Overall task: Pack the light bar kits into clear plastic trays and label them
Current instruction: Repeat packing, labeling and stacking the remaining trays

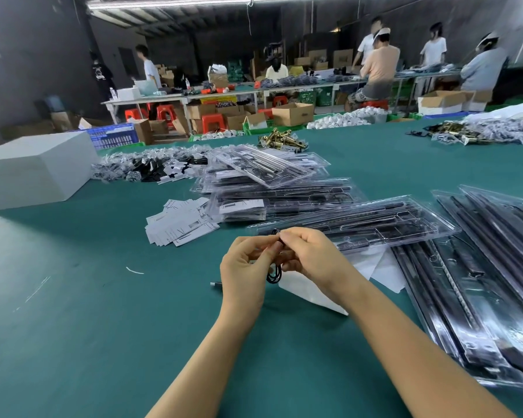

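At the far left of your green table (73, 312) sits a white box (34, 170), and beyond it toward the middle lies a heap of small bagged parts (151, 165). Nearer you, a loose pile of white label cards (178, 223) lies just left of a stack of packed clear trays (272, 191) holding dark light bars. Your left hand (245, 267) and right hand (308, 254) meet in front of you above the table, fingertips together, both pinching a small coiled black cable (274, 273) whose loops hang down between your palms. Under your hands lies a sheet of white paper (308, 291), and a small dark connector (215, 285) lies on the cloth just left of your left wrist. Just beyond your fingers, one clear tray (360, 224) lies crosswise with its bars already seated. To your right, more filled trays (480, 282) overlap in a stack running toward the table edge. Far right at the back is another heap of bagged hardware (477, 132).
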Demonstrator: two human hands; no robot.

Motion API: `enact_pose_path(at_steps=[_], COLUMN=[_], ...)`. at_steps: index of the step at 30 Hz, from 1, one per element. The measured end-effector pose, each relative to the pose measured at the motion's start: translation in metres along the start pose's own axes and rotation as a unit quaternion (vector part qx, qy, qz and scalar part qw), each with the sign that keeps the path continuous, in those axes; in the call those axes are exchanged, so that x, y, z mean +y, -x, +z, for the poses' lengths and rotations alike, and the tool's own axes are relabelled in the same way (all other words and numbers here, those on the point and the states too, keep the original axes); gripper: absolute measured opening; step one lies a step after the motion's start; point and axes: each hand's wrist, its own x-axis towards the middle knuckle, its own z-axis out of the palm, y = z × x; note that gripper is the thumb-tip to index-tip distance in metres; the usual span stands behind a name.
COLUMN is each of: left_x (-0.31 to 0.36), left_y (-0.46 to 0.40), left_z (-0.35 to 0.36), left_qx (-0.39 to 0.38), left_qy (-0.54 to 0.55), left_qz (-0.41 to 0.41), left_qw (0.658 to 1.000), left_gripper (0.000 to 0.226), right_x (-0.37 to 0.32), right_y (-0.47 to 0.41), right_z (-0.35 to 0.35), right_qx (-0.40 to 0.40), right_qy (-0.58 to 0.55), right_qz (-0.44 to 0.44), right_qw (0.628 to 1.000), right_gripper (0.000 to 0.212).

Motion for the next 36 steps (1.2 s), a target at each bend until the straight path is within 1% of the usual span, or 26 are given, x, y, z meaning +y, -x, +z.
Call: enact_pose_path(at_steps=[2,4,7,10,12,15,19,25,28,31,34,36], left_x=[-0.002,-0.002,-0.003,-0.004,-0.006,-0.009,-0.011,-0.015,-0.016,-0.016,-0.017,-0.017], left_y=[0.001,0.002,0.003,0.005,0.004,0.004,0.005,0.008,0.009,0.011,0.012,0.012], left_z=[0.002,0.004,0.005,0.005,0.005,0.004,0.002,-0.008,-0.009,-0.009,-0.007,-0.006], left_qx=[-0.004,-0.015,-0.043,-0.055,-0.05,-0.041,-0.033,-0.018,-0.024,-0.031,-0.038,-0.036], left_qy=[-0.048,-0.076,-0.087,-0.138,-0.157,-0.167,-0.184,-0.268,-0.285,-0.303,-0.276,-0.254], left_qz=[0.028,0.046,0.057,0.088,0.098,0.099,0.104,0.139,0.142,0.151,0.142,0.143], left_qw=[0.998,0.996,0.994,0.985,0.981,0.98,0.977,0.953,0.948,0.941,0.95,0.956], left_gripper=[0.029,0.031,0.031,0.026,0.025,0.015,0.015,0.007,0.007,0.012,0.024,0.024], right_x=[0.0,0.001,0.003,0.004,0.005,0.006,0.006,0.004,0.004,0.004,0.004,0.004], right_y=[0.001,0.002,0.002,0.002,0.003,0.002,0.001,-0.002,-0.002,-0.003,-0.004,-0.004], right_z=[0.001,0.0,-0.003,-0.003,-0.003,-0.002,-0.002,-0.008,-0.009,-0.009,-0.009,-0.01], right_qx=[0.012,0.028,0.05,0.07,0.085,0.11,0.122,0.164,0.174,0.176,0.18,0.184], right_qy=[-0.007,-0.015,-0.04,-0.051,-0.059,-0.065,-0.072,-0.159,-0.206,-0.235,-0.245,-0.255], right_qz=[-0.002,0.0,0.017,0.026,0.022,0.019,0.022,0.041,0.053,0.063,0.07,0.071], right_qw=[1.0,0.999,0.998,0.996,0.994,0.992,0.99,0.973,0.962,0.954,0.95,0.947], right_gripper=[0.034,0.032,0.027,0.025,0.023,0.022,0.024,0.021,0.02,0.018,0.017,0.013])
